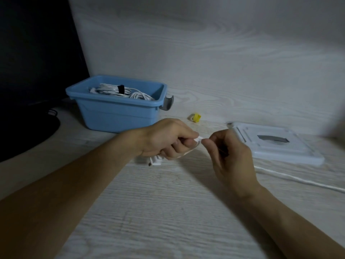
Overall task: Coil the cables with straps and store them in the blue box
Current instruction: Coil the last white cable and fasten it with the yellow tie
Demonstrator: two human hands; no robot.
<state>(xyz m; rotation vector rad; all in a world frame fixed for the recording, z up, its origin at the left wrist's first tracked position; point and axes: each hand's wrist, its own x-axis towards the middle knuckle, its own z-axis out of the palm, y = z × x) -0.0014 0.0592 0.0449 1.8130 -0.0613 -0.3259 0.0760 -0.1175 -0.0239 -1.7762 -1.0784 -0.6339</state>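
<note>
My left hand (168,140) is closed around a small bundle of white cable (155,161), whose plug ends stick out below the fist. My right hand (226,153) pinches the same cable's white end (198,140) right beside the left thumb. The rest of this cable (298,179) trails off across the table to the right edge. The blue box (115,109) stands behind my left hand. It holds coiled white cables (119,91), one bound with a black strap (120,88). A yellow strap (195,117) lies on the table behind my hands.
A white lid (276,144) lies flat to the right, beyond my right hand. A dark monitor (37,53) and its black base (28,131) fill the left side. A pale wood-grain wall (205,53) rises behind the table (168,212).
</note>
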